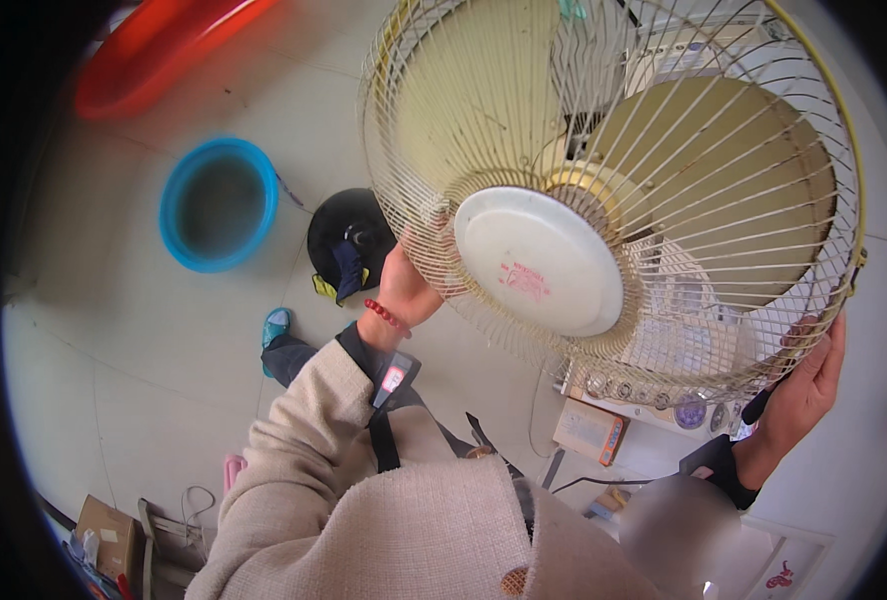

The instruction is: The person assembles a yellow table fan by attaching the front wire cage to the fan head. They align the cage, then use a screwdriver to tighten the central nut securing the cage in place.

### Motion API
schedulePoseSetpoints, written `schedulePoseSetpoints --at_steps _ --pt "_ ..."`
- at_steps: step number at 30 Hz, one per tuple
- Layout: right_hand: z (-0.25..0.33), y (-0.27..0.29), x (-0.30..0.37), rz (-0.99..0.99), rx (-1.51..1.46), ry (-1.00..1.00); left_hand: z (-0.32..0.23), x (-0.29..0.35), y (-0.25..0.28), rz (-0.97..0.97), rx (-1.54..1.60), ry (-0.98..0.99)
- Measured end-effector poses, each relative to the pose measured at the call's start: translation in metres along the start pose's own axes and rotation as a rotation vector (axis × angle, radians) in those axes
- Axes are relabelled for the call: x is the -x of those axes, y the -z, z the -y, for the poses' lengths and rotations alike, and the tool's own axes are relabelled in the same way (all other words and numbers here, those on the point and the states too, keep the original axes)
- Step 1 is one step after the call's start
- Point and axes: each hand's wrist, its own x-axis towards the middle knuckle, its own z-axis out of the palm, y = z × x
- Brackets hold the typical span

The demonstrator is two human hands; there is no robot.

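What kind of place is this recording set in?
Probably a home floor or small repair corner: a tiled floor with a blue basin, a red basin and a cardboard box, while both hands grip a fan.

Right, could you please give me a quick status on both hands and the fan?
Left hand grips the wire fan guard near its white centre disc. Right hand holds the guard's rim. Cream blades behind. Nothing blocking.

Blue basin, red tub, black round base, cardboard box
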Motion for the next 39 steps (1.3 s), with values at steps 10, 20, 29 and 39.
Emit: schedulePoseSetpoints --at_steps 10,20,29,39 --pt "0.002 0.006 0.006 0.122 -0.029 0.04 -0.003 0.001 -0.005 0.027 -0.065 0.027" --pt "-0.011 0.006 0.022 0.153 -0.171 0.05 -0.037 0.003 -0.004 -0.052 -0.188 -0.056" --pt "-0.043 0.031 0.06 0.142 -0.116 0.123 -0.095 0.003 -0.041 -0.084 -0.618 -0.323" --pt "-0.051 0.019 0.062 0.03 -0.013 0.286 -0.121 -0.011 -0.12 -0.007 -0.768 -0.247"
